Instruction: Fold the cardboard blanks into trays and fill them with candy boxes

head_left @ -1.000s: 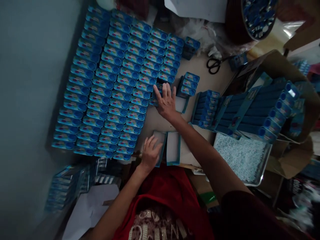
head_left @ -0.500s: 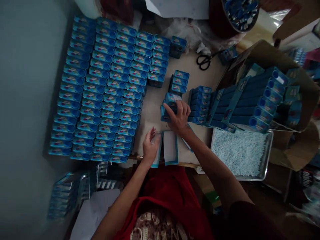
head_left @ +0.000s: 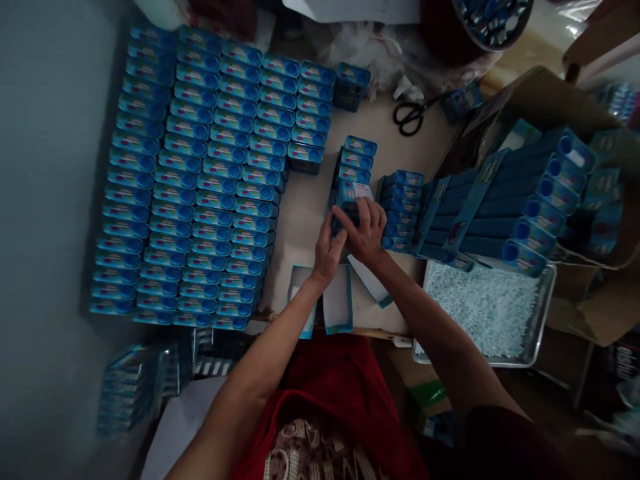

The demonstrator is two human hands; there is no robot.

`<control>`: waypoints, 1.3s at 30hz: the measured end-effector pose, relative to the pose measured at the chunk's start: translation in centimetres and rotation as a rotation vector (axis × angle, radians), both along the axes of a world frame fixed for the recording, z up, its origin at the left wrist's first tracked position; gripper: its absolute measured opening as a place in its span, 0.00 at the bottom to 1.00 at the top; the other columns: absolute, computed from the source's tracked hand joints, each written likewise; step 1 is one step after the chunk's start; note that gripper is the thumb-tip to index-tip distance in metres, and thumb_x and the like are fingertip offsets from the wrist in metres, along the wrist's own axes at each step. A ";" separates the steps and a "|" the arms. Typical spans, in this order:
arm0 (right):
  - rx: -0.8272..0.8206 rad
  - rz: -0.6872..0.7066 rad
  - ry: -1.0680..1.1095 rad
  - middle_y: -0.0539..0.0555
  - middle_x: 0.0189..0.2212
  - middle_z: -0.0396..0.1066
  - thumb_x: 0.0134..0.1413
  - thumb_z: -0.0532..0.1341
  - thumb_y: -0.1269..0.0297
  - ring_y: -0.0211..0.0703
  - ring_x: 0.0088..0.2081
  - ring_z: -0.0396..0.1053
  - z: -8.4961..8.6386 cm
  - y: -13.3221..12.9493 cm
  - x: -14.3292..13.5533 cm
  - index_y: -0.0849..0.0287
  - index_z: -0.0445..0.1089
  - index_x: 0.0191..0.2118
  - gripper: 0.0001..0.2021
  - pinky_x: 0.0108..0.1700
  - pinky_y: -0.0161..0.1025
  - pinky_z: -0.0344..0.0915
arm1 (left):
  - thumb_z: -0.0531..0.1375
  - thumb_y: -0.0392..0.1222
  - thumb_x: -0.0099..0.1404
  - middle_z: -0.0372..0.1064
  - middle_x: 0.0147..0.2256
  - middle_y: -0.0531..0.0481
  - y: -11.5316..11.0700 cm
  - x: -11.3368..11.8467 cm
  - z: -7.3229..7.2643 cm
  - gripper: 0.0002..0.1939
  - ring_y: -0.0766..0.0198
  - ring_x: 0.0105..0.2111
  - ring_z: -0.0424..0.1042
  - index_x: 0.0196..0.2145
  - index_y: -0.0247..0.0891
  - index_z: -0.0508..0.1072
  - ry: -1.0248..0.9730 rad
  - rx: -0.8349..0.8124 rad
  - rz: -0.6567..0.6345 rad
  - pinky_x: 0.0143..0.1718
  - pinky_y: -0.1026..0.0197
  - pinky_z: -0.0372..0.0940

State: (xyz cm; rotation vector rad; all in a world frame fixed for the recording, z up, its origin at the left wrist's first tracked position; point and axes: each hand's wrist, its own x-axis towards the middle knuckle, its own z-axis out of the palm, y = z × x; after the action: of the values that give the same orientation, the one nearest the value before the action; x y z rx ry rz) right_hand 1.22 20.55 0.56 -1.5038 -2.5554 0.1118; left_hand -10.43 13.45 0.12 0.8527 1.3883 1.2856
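My right hand (head_left: pixel 367 230) curls over a few small blue boxes (head_left: pixel 350 193) with printed tops, at the near end of a short row of like boxes (head_left: pixel 359 148). The fingers of my left hand (head_left: pixel 327 253) press the near-left side of the same boxes, close to my right thumb. How many boxes lie between the hands is hidden. Just below my hands lie shallow open cartons with white insides: one upright carton (head_left: pixel 339 310), one partly under my left forearm (head_left: pixel 301 300), and a slanted one (head_left: pixel 373 280) beside my right wrist.
Many blue boxes (head_left: pixel 190 180) stand in rows at left. To the right are stacked long blue cartons (head_left: pixel 495 200), a cardboard box (head_left: pixel 530 93) and a metal tray (head_left: pixel 543 313) of pale pellets. Black-handled scissors (head_left: pixel 410 119) lie at the back, near a dark bucket (head_left: pixel 445 33).
My left hand has left the open carton and moved up and right to the blue boxes. My right hand has set them against the short row. The slanted carton now shows more.
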 end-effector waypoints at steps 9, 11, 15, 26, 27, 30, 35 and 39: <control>-0.042 -0.004 -0.034 0.63 0.71 0.63 0.75 0.54 0.55 0.64 0.74 0.57 1.0 1.5 -1.6 0.44 0.66 0.73 0.25 0.74 0.68 0.53 | 0.49 0.70 0.77 0.46 0.78 0.43 0.9 0.0 -0.4 0.41 0.51 0.79 0.45 0.77 0.46 0.52 0.140 -0.061 -0.001 0.79 0.45 0.44; -0.089 0.045 -0.070 0.62 0.75 0.58 0.75 0.53 0.55 0.64 0.77 0.50 1.8 3.0 -1.5 0.45 0.62 0.75 0.27 0.75 0.70 0.47 | 0.47 0.70 0.77 0.43 0.79 0.43 2.4 0.2 -0.6 0.42 0.50 0.80 0.40 0.78 0.46 0.49 0.191 -0.117 0.001 0.79 0.44 0.41; -0.218 0.133 -0.142 0.61 0.81 0.38 0.72 0.55 0.50 0.69 0.81 0.31 2.0 5.5 -0.9 0.50 0.48 0.80 0.36 0.74 0.79 0.34 | 0.46 0.68 0.78 0.42 0.79 0.40 3.6 0.2 -1.2 0.42 0.47 0.80 0.35 0.78 0.42 0.46 0.270 -0.218 -0.013 0.79 0.40 0.38; -0.235 -0.032 -0.177 0.75 0.79 0.40 0.68 0.60 0.69 0.68 0.80 0.39 1.5 4.4 -5.3 0.61 0.47 0.80 0.40 0.76 0.72 0.41 | 0.63 0.49 0.73 0.73 0.54 0.30 -4.6 4.5 0.4 0.24 0.33 0.56 0.70 0.61 0.32 0.72 0.778 -0.285 -0.310 0.60 0.32 0.62; -0.238 -0.027 -0.187 0.75 0.79 0.38 0.66 0.63 0.68 0.69 0.80 0.37 1.5 4.3 -5.3 0.60 0.46 0.81 0.42 0.77 0.72 0.39 | 0.63 0.47 0.73 0.74 0.53 0.31 -4.2 4.8 0.3 0.23 0.35 0.55 0.71 0.60 0.32 0.73 0.807 -0.306 -0.369 0.59 0.34 0.63; -0.305 0.029 -0.212 0.75 0.80 0.36 0.57 0.74 0.61 0.74 0.80 0.34 2.3 4.8 -4.3 0.58 0.46 0.81 0.53 0.76 0.73 0.39 | 0.59 0.36 0.74 0.78 0.48 0.35 -1.9 4.6 -0.5 0.14 0.44 0.50 0.76 0.53 0.33 0.78 0.849 -0.331 -0.521 0.56 0.42 0.66; -0.379 0.075 -0.075 0.71 0.75 0.54 0.65 0.67 0.48 0.67 0.76 0.54 4.5 12.0 -3.7 0.59 0.65 0.72 0.35 0.73 0.65 0.56 | 0.60 0.33 0.73 0.79 0.49 0.41 2.6 2.4 -2.5 0.11 0.52 0.47 0.78 0.45 0.38 0.83 0.786 -0.266 -0.399 0.51 0.51 0.69; -0.250 0.196 -0.036 0.73 0.77 0.48 0.67 0.64 0.44 0.69 0.78 0.45 3.1 19.6 -8.4 0.64 0.50 0.78 0.45 0.76 0.69 0.46 | 0.58 0.39 0.77 0.79 0.49 0.42 3.7 1.8 -3.3 0.12 0.55 0.50 0.77 0.46 0.39 0.82 0.721 -0.253 -0.253 0.53 0.54 0.71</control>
State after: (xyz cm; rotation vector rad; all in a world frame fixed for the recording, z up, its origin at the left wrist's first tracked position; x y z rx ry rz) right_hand -7.17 40.14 3.62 -1.3361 -2.7987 0.4488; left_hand -8.67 17.11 -3.21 1.3343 1.8695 0.5969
